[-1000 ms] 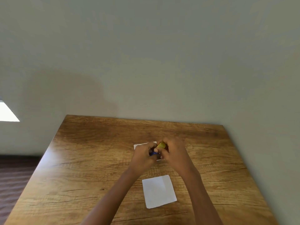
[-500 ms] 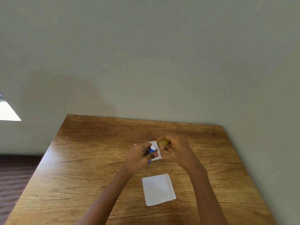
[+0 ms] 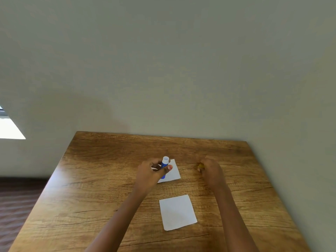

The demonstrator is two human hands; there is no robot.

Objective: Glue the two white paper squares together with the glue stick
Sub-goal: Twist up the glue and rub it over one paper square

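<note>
Viewing through the head camera, I see the left hand [image 3: 149, 174] gripping the glue stick [image 3: 164, 166], fingers curled round its blue barrel and thumb laid across the front. The stick stands roughly upright with its white open end uppermost. It sits over the far paper square [image 3: 173, 171], which lies flat on the wooden table [image 3: 91, 188] and is partly covered by that hand. I cannot tell whether the stick's lower end touches the sheet.

The right hand [image 3: 211, 171] is well apart from the left, off to the right of the far square, low over bare wood. Its fingers are curled round a small yellowish object [image 3: 200, 166] that is mostly hidden.

The near paper square [image 3: 177, 212] lies flat, closer to me than both hands, between the two forearms and touching neither. The two squares are apart, with a strip of table between them.
</note>
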